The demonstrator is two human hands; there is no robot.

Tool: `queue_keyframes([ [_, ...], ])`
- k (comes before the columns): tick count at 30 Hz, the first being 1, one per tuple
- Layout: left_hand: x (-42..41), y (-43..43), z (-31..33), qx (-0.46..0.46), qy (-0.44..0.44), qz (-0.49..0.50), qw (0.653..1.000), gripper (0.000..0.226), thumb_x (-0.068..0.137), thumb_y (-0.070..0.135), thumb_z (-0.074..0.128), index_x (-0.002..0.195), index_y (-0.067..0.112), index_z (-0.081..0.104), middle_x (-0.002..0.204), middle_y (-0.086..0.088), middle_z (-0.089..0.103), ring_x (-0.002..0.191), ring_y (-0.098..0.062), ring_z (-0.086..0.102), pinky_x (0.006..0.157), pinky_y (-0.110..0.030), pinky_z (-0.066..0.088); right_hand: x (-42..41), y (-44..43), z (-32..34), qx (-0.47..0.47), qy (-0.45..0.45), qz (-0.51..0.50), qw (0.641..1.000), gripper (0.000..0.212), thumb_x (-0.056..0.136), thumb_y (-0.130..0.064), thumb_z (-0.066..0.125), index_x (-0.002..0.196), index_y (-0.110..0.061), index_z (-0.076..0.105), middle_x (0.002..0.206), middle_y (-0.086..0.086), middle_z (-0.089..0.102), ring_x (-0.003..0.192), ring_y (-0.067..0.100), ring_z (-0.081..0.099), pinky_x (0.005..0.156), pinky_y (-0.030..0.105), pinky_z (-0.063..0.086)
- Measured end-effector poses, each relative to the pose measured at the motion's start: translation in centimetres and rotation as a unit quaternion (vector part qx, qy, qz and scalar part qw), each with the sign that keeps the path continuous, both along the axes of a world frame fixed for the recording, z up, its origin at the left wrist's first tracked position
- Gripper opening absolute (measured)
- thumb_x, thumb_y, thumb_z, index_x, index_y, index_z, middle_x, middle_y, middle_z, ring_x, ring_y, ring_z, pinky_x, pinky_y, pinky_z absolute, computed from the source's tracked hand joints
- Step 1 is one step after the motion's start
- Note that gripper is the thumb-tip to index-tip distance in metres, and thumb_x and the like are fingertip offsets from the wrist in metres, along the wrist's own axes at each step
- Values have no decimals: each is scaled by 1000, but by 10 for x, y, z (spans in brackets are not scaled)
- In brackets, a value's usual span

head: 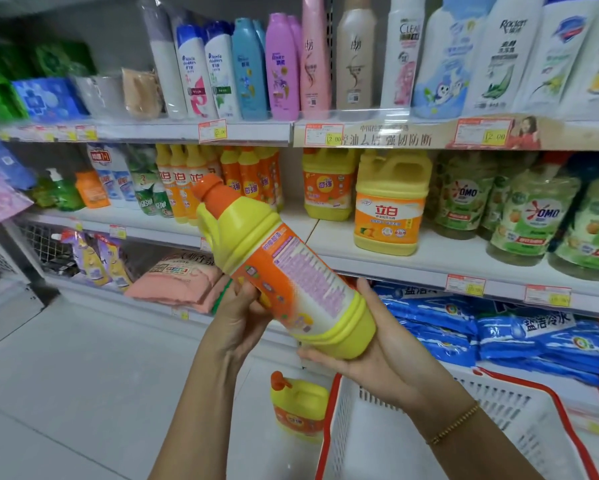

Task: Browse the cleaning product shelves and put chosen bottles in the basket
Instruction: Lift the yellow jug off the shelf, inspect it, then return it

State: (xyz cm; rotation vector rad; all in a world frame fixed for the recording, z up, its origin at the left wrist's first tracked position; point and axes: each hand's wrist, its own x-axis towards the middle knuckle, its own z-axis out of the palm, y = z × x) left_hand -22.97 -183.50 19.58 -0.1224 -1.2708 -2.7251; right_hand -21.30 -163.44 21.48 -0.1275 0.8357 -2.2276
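I hold a yellow detergent bottle [284, 271] with an orange cap and orange label, tilted with its cap up to the left, in front of the shelves. My left hand [242, 313] grips its middle from the left side. My right hand [370, 344] cups its base from below and the right. A white basket with red rim [499, 403] sits low at the right under my right forearm. A small yellow jug with an orange cap [300, 407] stands on the floor just left of the basket.
The middle shelf holds yellow detergent jugs [390, 202], orange-yellow bottles [187, 181] and green OMO bottles [530, 216]. Shampoo bottles [284, 64] line the top shelf. Blue bags [464, 327] and pink packs [177, 282] lie on the bottom shelf. White floor tiles [83, 375] spread left.
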Motion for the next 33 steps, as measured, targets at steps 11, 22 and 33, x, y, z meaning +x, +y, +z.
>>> queue_keyframes([
  [11,17,12,13,1,-6,71,997,117,41,47,95,140,9,46,128,-14,62,117,-29,60,81,-44,56,8,-9,6,241,342,-225,880,50,70,-15,75,114,-27,56,95,-16,71,86,-7,66,66,8,50],
  [22,23,0,18,49,64,-53,995,82,40,33,98,113,9,70,118,-14,68,107,-25,66,81,-40,57,7,-12,9,83,1,-63,995,51,83,-56,51,120,-23,62,114,6,70,99,24,69,82,44,57],
  [33,6,-2,0,-83,38,-86,992,83,43,40,95,114,10,67,112,-10,70,105,-25,66,94,-46,52,3,-6,-15,13,-202,186,961,81,89,-61,43,115,13,59,98,38,61,69,44,68,52,45,59],
])
